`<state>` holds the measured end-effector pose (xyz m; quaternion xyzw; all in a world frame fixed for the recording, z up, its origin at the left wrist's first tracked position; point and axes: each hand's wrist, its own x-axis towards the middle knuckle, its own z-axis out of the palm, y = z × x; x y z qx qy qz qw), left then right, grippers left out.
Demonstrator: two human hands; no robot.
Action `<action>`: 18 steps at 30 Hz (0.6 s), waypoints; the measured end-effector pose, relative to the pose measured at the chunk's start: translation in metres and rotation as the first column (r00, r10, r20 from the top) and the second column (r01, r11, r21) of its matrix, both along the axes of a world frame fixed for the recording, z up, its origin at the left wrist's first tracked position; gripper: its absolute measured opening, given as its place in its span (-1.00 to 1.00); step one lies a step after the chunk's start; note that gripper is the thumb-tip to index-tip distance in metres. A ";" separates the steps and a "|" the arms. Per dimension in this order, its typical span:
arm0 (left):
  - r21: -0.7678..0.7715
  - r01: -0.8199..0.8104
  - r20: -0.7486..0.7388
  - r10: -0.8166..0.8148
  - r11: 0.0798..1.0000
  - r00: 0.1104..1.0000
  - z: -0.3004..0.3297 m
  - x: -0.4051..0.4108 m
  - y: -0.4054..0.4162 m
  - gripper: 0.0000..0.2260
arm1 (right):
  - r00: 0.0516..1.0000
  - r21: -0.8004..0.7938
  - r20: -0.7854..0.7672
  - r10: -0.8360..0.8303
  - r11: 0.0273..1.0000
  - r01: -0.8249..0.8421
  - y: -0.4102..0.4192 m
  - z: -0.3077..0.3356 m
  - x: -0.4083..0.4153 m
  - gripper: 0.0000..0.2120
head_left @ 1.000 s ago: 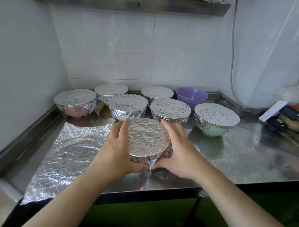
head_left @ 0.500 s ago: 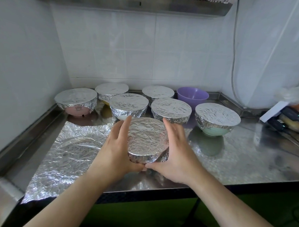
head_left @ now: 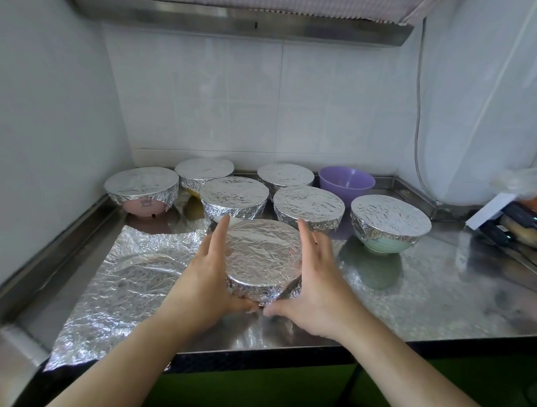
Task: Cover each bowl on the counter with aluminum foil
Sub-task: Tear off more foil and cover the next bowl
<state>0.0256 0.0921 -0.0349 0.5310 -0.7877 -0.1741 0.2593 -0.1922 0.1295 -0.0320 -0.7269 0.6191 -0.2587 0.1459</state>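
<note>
A bowl wrapped in aluminum foil [head_left: 263,259] stands at the front middle of the steel counter [head_left: 434,288]. My left hand [head_left: 203,286] lies flat against its left side and my right hand [head_left: 317,293] against its right side. The fingers are straight and both thumbs meet at the foil's lower front edge. Behind it stand several foil-covered bowls, among them a pink one [head_left: 142,185] at the far left and a green one [head_left: 391,218] at the right. An uncovered purple bowl [head_left: 346,183] sits at the back near the wall.
A crumpled loose foil sheet [head_left: 126,286] lies flat on the counter's left part, reaching the front edge. Packets and dark tools [head_left: 514,223] are piled at the far right. A cable [head_left: 417,120] hangs down the right wall. A hood overhangs the back.
Both hands have straightened their fingers along the bowl's sides and their thumbs have come together at the front. The foil tail that stuck out at the bowl's front now lies flatter.
</note>
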 end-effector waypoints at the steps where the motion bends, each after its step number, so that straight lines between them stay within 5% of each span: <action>1: 0.023 0.003 -0.021 -0.003 1.000 1.000 0.001 0.002 0.001 0.45 | 0.999 0.046 -0.008 0.035 0.998 -0.034 -0.001 0.003 -0.005 0.47; 6: 0.195 0.028 -0.206 0.013 0.980 0.979 0.006 0.013 0.009 0.53 | 0.951 0.113 0.308 0.021 0.992 -0.059 -0.017 0.031 -0.029 0.05; 10: 0.147 -0.015 -0.285 0.057 0.989 0.957 0.011 -0.003 0.015 0.42 | 0.959 0.045 0.282 0.028 0.998 -0.043 -0.040 0.045 -0.006 -0.39; 18: 0.094 0.020 -0.156 -0.005 0.995 0.988 0.007 -0.012 0.011 0.45 | 0.945 0.113 0.323 0.054 0.989 -0.096 -0.044 0.035 0.006 -0.30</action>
